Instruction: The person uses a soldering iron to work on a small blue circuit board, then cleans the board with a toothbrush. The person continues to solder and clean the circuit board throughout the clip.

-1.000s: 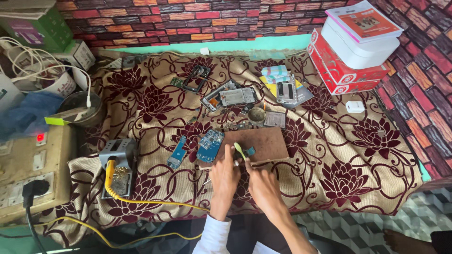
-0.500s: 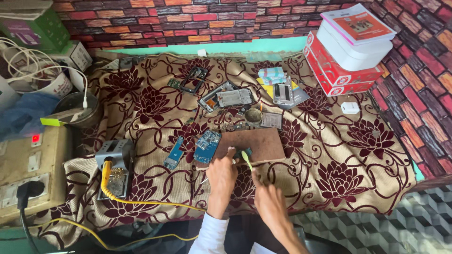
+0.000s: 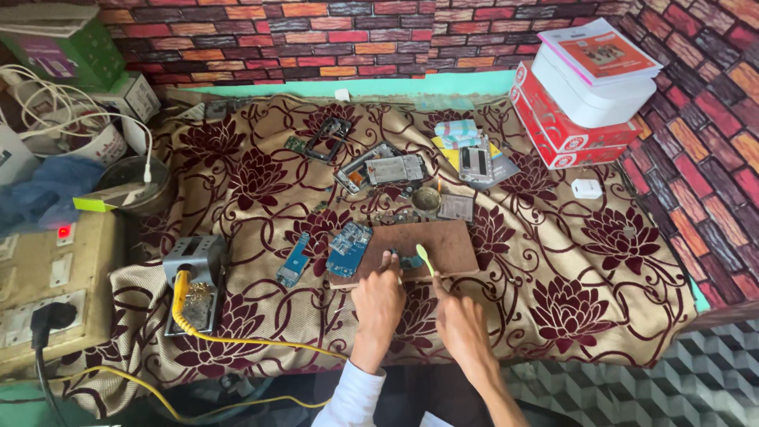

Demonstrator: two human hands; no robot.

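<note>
Nearest to the camera, the left hand [image 3: 378, 299] reaches forward with its fingers closed narrow, pressing on a small part [image 3: 409, 261] that lies on the near edge of the brown board [image 3: 443, 243]. It seems to keep the part from sliding; whether it pinches it or only pushes down, I cannot tell. At 3 o'clock from it, the right hand [image 3: 460, 316] is closed around a thin tool with a pale green tip [image 3: 423, 256], the tip slanted toward the part, so both hands meet at one point. The board probably gives a hard, flat base on the soft flowered cloth [image 3: 601, 261].

At 9 o'clock from the board, two blue circuit boards [image 3: 349, 239] lie flat on the cloth, just beside it and easy to reach. Further toward 9 o'clock stands a grey iron stand [image 3: 195, 273] with a yellow cable [image 3: 237, 340], kept apart from the small pieces.

At 12 o'clock from the board are a small round dish [image 3: 425, 198] and, beyond it, opened phone frames [image 3: 379, 168], laid out with their insides up. Far at 2 o'clock, red and white boxes [image 3: 581, 103] are stacked against the brick-pattern wall [image 3: 395, 32], out of the way.
</note>
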